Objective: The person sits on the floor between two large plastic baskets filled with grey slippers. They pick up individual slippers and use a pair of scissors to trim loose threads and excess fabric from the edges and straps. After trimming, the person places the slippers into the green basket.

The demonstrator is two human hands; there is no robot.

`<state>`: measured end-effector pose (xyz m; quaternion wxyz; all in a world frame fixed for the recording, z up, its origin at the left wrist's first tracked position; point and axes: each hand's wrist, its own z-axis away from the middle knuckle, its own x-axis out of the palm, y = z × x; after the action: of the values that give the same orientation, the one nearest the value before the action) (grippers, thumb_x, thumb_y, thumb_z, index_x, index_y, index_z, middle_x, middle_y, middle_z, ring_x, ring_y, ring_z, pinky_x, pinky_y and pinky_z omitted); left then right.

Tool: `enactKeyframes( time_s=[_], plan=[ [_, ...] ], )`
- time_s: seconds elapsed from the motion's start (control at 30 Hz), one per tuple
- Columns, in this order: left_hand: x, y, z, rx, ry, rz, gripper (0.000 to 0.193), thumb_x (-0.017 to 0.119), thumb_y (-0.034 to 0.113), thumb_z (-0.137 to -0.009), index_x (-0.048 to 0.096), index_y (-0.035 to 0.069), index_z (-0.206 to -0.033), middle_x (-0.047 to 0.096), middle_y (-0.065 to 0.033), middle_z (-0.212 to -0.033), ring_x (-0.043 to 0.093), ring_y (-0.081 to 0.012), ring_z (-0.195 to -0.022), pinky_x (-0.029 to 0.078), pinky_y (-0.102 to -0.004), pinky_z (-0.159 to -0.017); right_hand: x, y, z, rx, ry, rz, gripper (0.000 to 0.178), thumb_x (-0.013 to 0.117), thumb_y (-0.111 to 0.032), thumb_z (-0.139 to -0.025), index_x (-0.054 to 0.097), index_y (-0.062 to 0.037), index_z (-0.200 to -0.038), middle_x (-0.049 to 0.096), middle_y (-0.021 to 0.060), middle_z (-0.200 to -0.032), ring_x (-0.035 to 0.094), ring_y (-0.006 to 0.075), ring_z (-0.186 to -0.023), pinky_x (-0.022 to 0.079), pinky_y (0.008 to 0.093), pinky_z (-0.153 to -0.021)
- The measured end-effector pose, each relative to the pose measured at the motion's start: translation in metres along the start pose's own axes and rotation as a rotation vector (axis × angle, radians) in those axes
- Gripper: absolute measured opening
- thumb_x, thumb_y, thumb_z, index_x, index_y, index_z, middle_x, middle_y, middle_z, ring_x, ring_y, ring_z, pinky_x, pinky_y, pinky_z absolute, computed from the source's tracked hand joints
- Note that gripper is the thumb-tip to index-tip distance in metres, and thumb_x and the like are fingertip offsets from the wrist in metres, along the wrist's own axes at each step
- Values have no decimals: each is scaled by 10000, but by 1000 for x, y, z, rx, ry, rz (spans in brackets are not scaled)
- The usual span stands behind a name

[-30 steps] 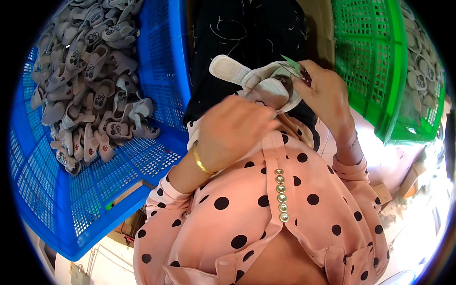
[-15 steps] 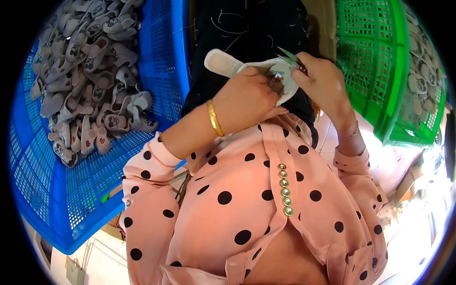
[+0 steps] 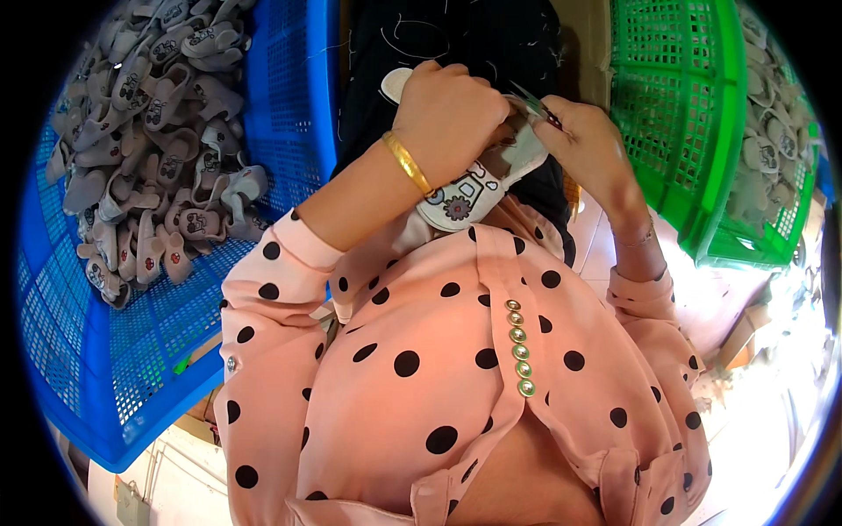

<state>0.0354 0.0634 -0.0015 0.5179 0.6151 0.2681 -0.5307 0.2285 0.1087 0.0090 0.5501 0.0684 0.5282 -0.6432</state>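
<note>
1. The pale fabric shoe point(image 3: 452, 197) lies over the person's lap, between the two hands and just beyond the pink dotted shirt point(image 3: 421, 307); its printed vehicle picture point(image 3: 457, 208) faces up on the near side.
2. The left hand point(image 3: 456, 110) is clenched over the shoe's upper part, hiding much of it; the end of a strap point(image 3: 396, 85) sticks out at far left from beneath the fingers.
3. The right hand point(image 3: 588, 145), at the shoe's right edge, grasps small clippers point(image 3: 545, 112) with a dark red handle, the blades pointing far and left. Fingers crowd that spot, so I cannot tell whether the blades touch the fabric.
4. As for progress, the shoe looks assembled, picture and strap in place; the work with the clippers seems under way rather than finished, as both hands remain engaged.
5. Loose threads point(image 3: 412, 54) lie on the black trousers point(image 3: 491, 53) farther off.
6. To the left, a blue basket point(image 3: 289, 105) holds a heap of similar shoes; to the right, a green basket point(image 3: 675, 131) holds more. Which ones are done and which are left does not show.
</note>
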Motion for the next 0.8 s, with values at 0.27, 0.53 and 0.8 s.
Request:
enactKeyframes(
  time_s=[0.27,0.53,0.8],
  plan=[
    [13,-9,-8,12,14,101,139,717,289,-764,780,182,-828,684,-61,-685,667,-259,-624,528,-357,-575,2,-7,9,0,109,165,369,605,-374,-904,571,-12,-840,577,190,-663,568,401,-637,460,434,-588],
    [9,-17,-6,3,3,306,144,698,228,-722,777,138,-801,674,-104,-679,658,-291,-622,531,-368,-595,-46,-32,33,-519,215,899,408,681,-413,-852,497,-73,-721,479,86,-490,578,272,-493,426,346,-459],
    [7,-19,-9,11,-1,402,154,684,216,-686,772,120,-770,653,-118,-650,643,-309,-602,526,-382,-589,-43,-44,-2,-655,-111,1238,277,768,-256,-751,609,-32,-788,560,42,-525,640,196,-539,445,276,-488]
  ],
)
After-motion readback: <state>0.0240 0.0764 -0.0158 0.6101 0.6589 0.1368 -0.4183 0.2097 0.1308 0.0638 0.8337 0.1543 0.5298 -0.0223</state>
